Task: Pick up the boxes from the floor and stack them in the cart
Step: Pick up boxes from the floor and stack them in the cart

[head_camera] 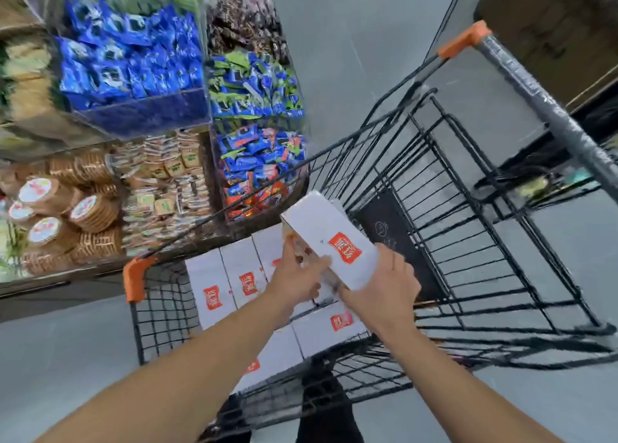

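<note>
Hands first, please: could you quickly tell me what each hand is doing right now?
Left hand: closed on the white box, gripping its near left edge.
Right hand: closed on the same box, at its near right end.

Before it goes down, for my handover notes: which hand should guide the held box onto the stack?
Probably right hand: it supports the box from beneath, while left hand only steadies its side.
</note>
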`<state>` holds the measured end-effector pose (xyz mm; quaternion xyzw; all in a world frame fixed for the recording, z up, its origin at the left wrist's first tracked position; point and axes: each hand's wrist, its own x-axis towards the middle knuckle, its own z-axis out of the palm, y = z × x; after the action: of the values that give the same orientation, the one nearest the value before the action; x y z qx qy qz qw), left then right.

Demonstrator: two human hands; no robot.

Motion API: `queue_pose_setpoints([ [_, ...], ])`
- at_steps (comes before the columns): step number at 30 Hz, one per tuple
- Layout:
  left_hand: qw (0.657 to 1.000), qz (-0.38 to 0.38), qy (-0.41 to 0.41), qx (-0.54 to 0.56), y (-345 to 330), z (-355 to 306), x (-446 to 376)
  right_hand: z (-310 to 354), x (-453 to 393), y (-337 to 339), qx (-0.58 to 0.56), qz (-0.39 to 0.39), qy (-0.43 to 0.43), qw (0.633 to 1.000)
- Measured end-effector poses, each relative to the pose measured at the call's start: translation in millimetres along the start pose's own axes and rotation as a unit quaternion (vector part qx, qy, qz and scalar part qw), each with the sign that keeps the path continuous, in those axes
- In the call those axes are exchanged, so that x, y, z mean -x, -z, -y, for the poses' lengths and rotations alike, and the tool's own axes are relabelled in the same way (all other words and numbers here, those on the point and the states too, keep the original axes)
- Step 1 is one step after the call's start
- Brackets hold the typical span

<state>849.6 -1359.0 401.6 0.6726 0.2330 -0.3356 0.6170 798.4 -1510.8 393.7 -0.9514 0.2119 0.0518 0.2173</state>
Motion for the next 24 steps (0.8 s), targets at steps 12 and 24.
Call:
queue_pose_setpoints([
  [12,0.994,0.011,-0.024,-0.108,-42,-28,-96,-38,-76,-42,-0.015,0.098,0.004,0.995],
  [24,0.985,-0.004,-0.042,-0.169,3,-22,-32,-5,-49,-30,0.150,0.129,0.196,0.960],
])
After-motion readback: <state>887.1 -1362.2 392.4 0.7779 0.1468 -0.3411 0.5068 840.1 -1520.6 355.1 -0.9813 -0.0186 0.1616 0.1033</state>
